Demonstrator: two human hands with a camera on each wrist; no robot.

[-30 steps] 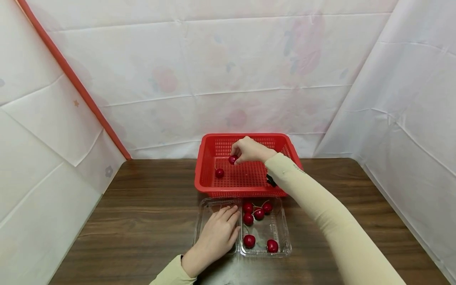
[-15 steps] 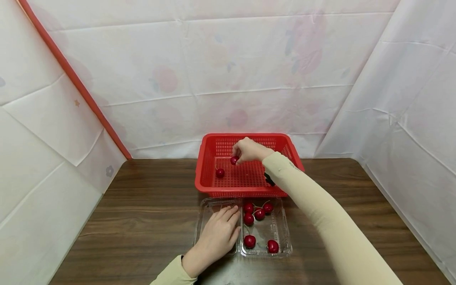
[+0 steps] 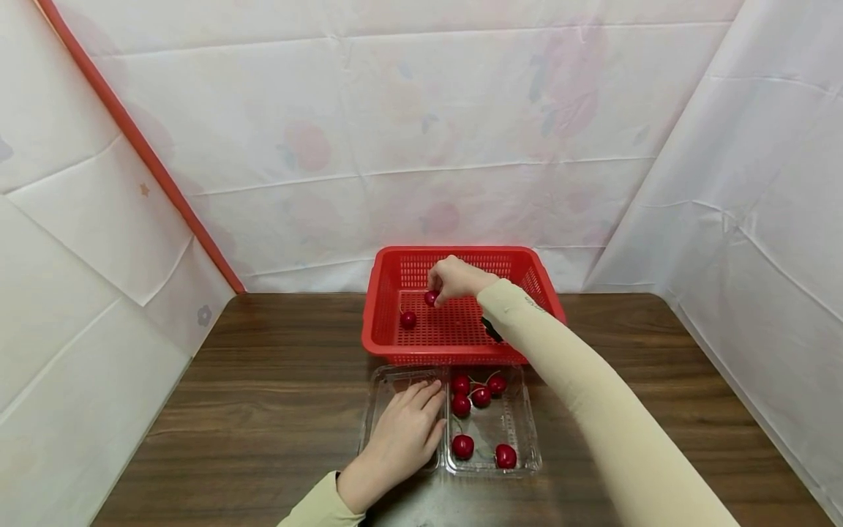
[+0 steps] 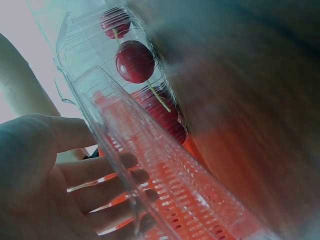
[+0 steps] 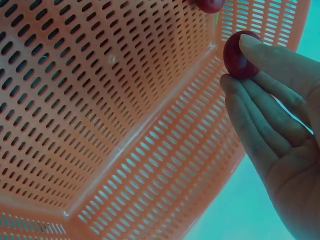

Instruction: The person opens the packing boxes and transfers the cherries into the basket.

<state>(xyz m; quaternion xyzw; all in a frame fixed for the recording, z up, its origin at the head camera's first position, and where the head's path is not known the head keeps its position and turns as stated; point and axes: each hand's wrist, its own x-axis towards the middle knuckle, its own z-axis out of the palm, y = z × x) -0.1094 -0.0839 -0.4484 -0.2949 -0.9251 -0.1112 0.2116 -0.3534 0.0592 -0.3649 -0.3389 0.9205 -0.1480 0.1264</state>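
Head view: a round red cherry (image 3: 431, 298) is pinched by the right hand (image 3: 457, 279) — a clear plastic box (image 3: 490, 426) (near) is touched by the relaxed left hand (image 3: 404, 430).

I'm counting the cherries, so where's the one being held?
In the head view, the right hand pinches that cherry over the red basket, left of its middle, near the other cherry lying there.

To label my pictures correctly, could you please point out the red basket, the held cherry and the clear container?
Red basket (image 3: 448, 351): head view, on its front rim.
Held cherry (image 5: 235, 57): right wrist view, on its skin.
Clear container (image 3: 484, 425): head view, bare floor, right half.
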